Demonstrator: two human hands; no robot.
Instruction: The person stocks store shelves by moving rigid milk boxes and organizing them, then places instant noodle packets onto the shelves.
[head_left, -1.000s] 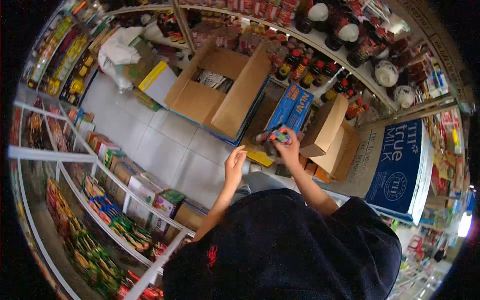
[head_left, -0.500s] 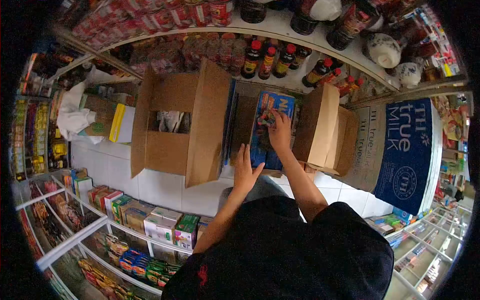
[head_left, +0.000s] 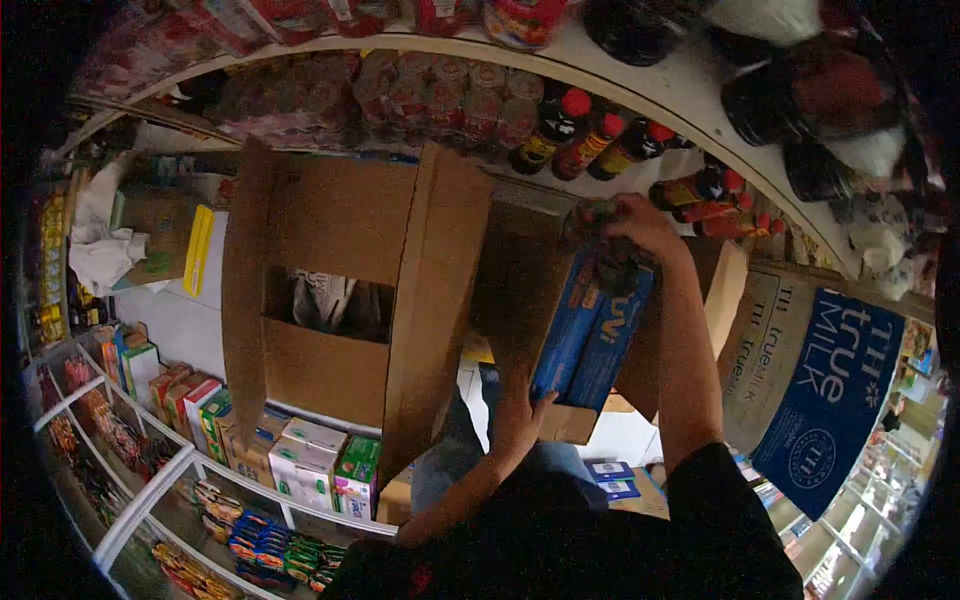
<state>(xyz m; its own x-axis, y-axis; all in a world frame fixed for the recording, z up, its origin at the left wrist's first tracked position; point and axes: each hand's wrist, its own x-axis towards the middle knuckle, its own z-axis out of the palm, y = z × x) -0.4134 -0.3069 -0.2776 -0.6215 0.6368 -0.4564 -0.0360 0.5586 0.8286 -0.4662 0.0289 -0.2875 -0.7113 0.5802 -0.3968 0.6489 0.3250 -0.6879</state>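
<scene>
A cardboard carton point(head_left: 565, 425) holding blue boxes marked "uVi" point(head_left: 590, 335) sits tilted in front of me. My left hand point(head_left: 518, 420) is closed at the carton's near left corner, its thumb over the near end of the boxes and its other fingers partly hidden. At the far end my right hand point(head_left: 645, 225) is closed, fingers curled down by a dark, shiny, blurred thing point(head_left: 612, 262) on top of the boxes. I cannot tell what the right fingers hold.
A large open carton point(head_left: 335, 370) with grey-white contents stands at left. A blue "TH true MILK" carton point(head_left: 830, 400) is at right. Overhead, a shelf point(head_left: 690, 110) runs across, with red-capped bottles point(head_left: 625, 150) beneath it. Glass cases point(head_left: 200, 455) with packets line the near left.
The carton of blue boxes has tilted and shifted right in view. My right hand moved to its far end; my left hand went from spread fingers to gripping its near corner. The view has turned.
</scene>
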